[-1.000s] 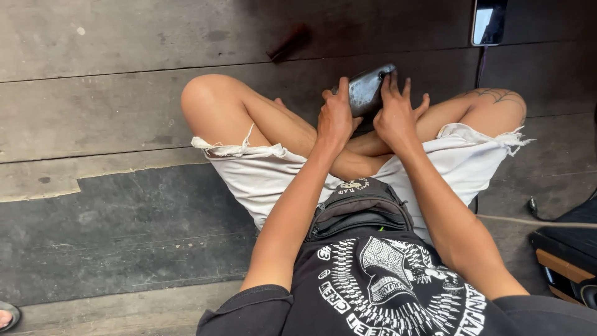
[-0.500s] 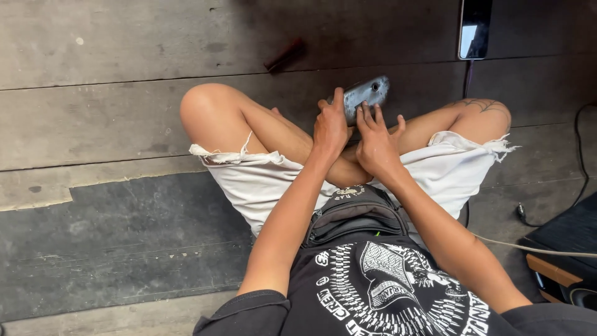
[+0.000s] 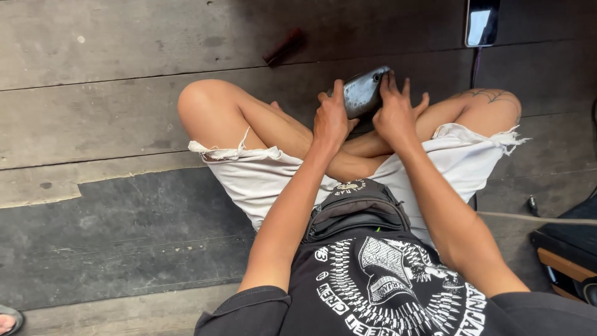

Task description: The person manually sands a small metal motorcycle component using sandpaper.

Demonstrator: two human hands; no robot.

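Between both hands, metal part (image 3: 362,92) slants up-right.

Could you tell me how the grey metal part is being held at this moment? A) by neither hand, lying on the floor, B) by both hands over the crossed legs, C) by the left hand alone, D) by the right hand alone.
B: the left hand and the right hand grip the grey metal part from either side.

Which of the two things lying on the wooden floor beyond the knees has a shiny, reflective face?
The flat rectangular phone-like slab at the top right edge; its face mirrors light. The other, a small dark reddish stick, is dull and lies slanted, further left.
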